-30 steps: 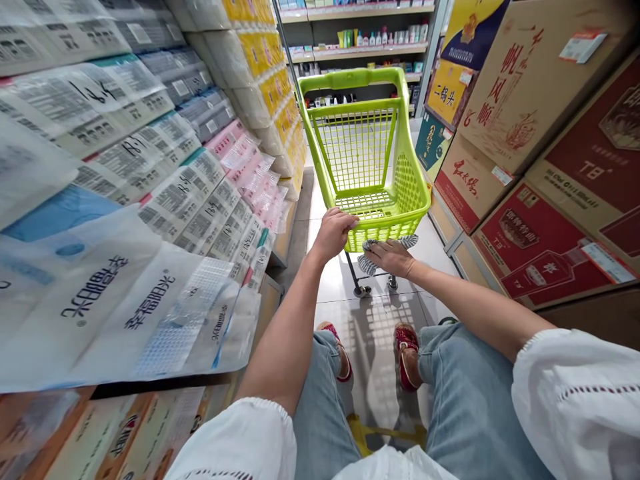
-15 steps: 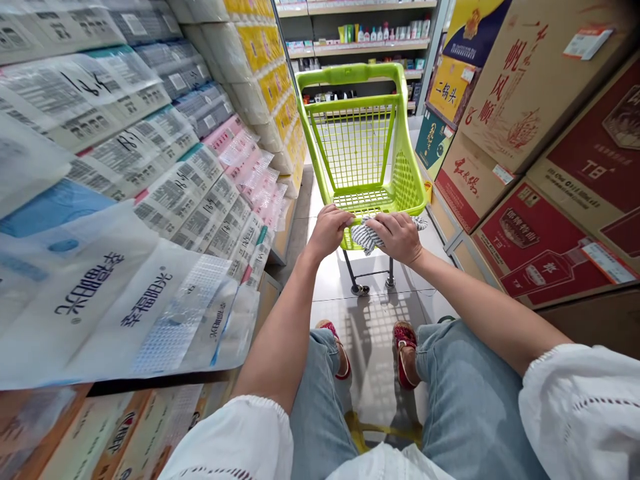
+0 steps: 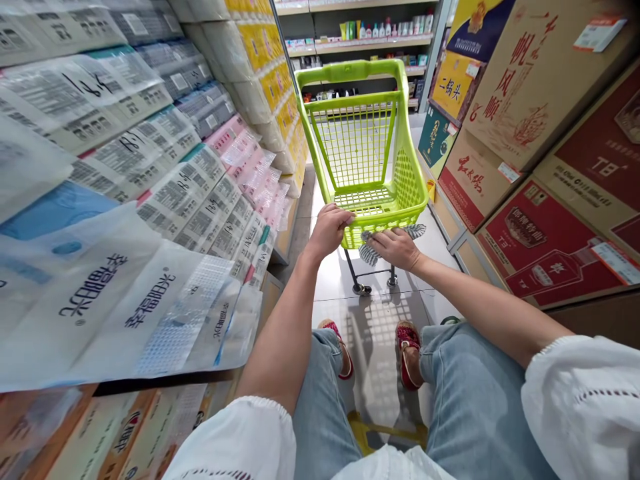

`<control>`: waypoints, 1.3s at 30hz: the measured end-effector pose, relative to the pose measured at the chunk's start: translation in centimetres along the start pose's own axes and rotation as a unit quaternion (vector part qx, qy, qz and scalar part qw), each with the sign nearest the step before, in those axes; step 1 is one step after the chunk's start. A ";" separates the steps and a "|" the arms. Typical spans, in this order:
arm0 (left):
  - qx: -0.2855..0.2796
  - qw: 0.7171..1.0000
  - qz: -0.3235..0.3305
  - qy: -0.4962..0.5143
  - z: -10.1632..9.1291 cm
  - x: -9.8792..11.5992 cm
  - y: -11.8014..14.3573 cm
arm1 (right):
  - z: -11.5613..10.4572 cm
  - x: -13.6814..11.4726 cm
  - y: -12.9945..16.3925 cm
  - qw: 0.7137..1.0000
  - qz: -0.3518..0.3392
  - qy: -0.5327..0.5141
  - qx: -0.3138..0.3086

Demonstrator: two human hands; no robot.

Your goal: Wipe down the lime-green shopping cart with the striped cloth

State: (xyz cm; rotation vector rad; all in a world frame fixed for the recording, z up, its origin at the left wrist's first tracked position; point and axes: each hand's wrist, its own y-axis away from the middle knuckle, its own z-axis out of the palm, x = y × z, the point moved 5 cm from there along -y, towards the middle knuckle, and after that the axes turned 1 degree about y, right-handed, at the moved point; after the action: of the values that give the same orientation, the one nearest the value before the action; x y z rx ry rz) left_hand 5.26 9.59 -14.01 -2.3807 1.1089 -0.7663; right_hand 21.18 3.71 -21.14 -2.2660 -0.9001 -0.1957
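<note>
A lime-green plastic shopping cart [image 3: 359, 140] stands in front of me, its mesh basket holding nothing I can see. My left hand [image 3: 330, 229] is closed over the near rim at the left corner. Just below the rim on the right, my right hand [image 3: 395, 248] is closed on a grey-and-white striped cloth [image 3: 369, 256]. The cloth lies against the cart's near side, with ends showing on both sides of the hand. My right fingertips are partly hidden by the cloth.
Packs of tissue paper [image 3: 165, 200] are stacked along the left, with yellow-and-white packs [image 3: 265, 73] behind. Liquor cartons [image 3: 540, 233] line the right. Shelves with small bottles [image 3: 385, 30] stand beyond the cart. The cart's wheels [image 3: 362, 289] rest on the tiled floor.
My right hand has moved down from the cart's rim with the striped cloth, to the side just below it. My left hand stays on the rim.
</note>
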 end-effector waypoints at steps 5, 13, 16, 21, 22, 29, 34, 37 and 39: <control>-0.017 1.000 -0.009 -0.002 0.1 -0.2 0.0 | -3.6 2.2 -1.8 0.991 0.102 -0.028 0.078; -0.005 1.000 -0.008 0.004 0.0 -0.3 0.0 | -0.6 1.0 -0.4 0.997 0.058 -0.020 0.049; -0.005 1.000 -0.015 0.005 0.0 -0.4 -0.1 | 1.2 0.1 0.6 0.999 0.027 -0.037 0.005; -0.003 1.000 -0.012 0.001 0.0 -0.6 -0.2 | 0.9 0.5 0.3 0.999 0.023 -0.035 0.001; -0.002 1.000 -0.010 0.000 0.0 -0.6 -0.2 | 0.3 0.9 0.0 0.999 0.027 -0.031 0.008; 0.001 1.000 -0.001 -0.005 0.0 -0.6 -0.2 | -3.5 2.9 -1.5 0.992 0.096 -0.025 0.084; -0.002 0.999 -0.014 -0.039 0.0 -0.1 -0.3 | -0.7 1.8 0.1 0.996 0.073 -0.036 0.035; 0.003 0.997 -0.031 -0.069 -0.2 0.7 -0.4 | 1.3 0.7 1.3 0.999 0.037 -0.033 -0.010; 0.021 0.995 -0.047 -0.090 -0.4 1.6 -0.6 | 1.7 0.5 1.7 0.999 0.031 -0.025 -0.016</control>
State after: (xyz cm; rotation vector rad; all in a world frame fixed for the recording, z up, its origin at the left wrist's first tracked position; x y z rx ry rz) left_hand 6.22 8.62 -12.91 -2.4264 0.9057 -0.5853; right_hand 22.43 4.20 -23.17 -2.3354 -0.8568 -0.1268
